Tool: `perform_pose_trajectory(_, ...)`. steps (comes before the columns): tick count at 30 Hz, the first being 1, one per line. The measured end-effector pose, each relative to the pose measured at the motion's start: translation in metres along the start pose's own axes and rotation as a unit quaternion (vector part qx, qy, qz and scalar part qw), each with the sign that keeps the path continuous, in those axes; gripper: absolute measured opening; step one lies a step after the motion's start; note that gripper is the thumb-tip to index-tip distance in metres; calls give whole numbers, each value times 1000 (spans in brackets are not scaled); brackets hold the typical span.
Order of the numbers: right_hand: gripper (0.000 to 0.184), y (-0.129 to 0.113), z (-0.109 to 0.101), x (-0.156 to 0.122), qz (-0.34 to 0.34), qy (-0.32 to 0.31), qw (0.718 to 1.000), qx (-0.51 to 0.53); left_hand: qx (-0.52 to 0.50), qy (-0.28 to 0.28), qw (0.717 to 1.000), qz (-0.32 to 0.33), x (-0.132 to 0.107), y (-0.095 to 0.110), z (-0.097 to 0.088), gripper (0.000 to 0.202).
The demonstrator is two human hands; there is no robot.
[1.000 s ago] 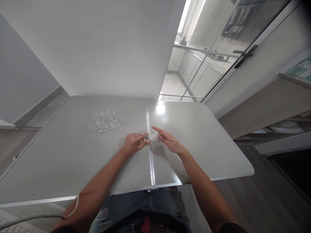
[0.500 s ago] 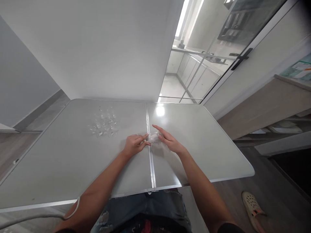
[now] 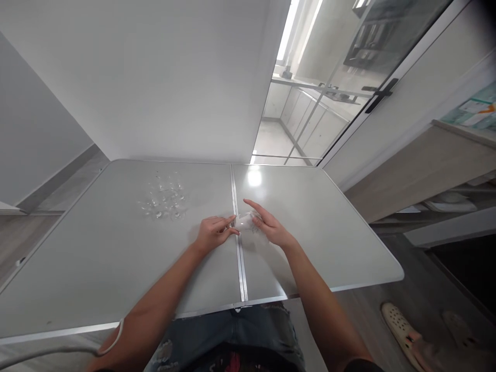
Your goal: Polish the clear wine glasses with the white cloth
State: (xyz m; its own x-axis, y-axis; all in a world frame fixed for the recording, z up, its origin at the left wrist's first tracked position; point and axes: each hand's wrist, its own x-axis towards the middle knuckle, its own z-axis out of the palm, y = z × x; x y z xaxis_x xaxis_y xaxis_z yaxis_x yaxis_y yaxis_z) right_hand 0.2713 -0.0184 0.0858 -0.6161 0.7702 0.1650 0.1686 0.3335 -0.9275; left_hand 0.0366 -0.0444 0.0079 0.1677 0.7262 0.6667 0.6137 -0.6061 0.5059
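A small clear, glass-like piece with something whitish in or around it [image 3: 245, 222] lies sideways between my hands, over the seam of the table. The fingers and thumb of my left hand [image 3: 215, 231] pinch its narrow left end. At the other end my right hand [image 3: 271, 227] curls its thumb and lower fingers around it, the index finger stretched out beyond. My fingers partly cover the piece, so its exact kind cannot be made out. To the left stands a group of several clear, shiny pieces that look like small stemmed glasses [image 3: 165, 199].
A pale folding table [image 3: 96, 258] with a metal seam reaches to the white wall [image 3: 166, 82]. A glazed door [image 3: 310, 98] and low shelves [image 3: 434, 191] are on the right. A white cable [image 3: 58, 351] passes by my left forearm. Another person's foot in a clog [image 3: 399, 323] shows at lower right.
My hands keep nearly the same grip on the clear piece, with small finger shifts. The view has moved slightly. More of the other person's feet shows at lower right.
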Motion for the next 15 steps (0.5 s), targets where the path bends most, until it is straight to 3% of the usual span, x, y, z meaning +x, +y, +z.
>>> perform_pose_trajectory(4,53,7,-13,-7,-18,26,999,-21,-85,4,996,-42,1,3,0,31)
perform_pose_trajectory(7,49,12,-16,-11,-42,-19,994,-100,-157,-25,979,-125,3,4,-3,32)
perform_pose_trajectory(12,59,14,-18,-12,-170,-143,933,-283,-294,-169,893,-297,13,1,-17,46)
perform_pose_trajectory(14,61,13,-17,-13,-202,-164,920,-292,-305,-214,874,-312,16,1,-20,47)
perform_pose_trajectory(15,60,12,-15,-13,-194,-168,927,-274,-299,-216,879,-302,16,1,-20,47)
